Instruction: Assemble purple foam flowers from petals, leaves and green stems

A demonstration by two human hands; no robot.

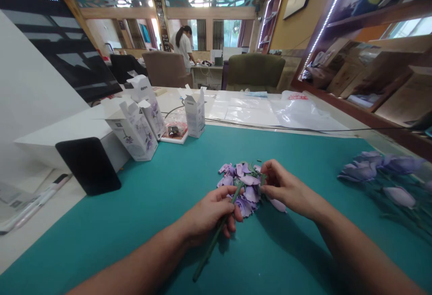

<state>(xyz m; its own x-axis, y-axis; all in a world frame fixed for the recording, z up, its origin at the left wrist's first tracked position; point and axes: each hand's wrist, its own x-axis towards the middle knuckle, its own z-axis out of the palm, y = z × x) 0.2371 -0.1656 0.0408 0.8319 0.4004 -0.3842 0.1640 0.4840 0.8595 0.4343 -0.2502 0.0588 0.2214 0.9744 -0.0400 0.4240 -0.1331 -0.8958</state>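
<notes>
- left hand [211, 214] fist-gripped round thin green stem [216, 236], smooth rod, slanting over teal mat [151, 205]
- right hand [283, 187] pinching small green piece beside purple petal pile [241, 185], mat centre
- white cartons [135, 128], print unreadable

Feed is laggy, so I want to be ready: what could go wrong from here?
1. The left hand holds the stem with its tip among the loose petals; a jerk could scatter them.
2. The green piece pinched in the right hand is small and might slip and get lost in the pile.
</notes>
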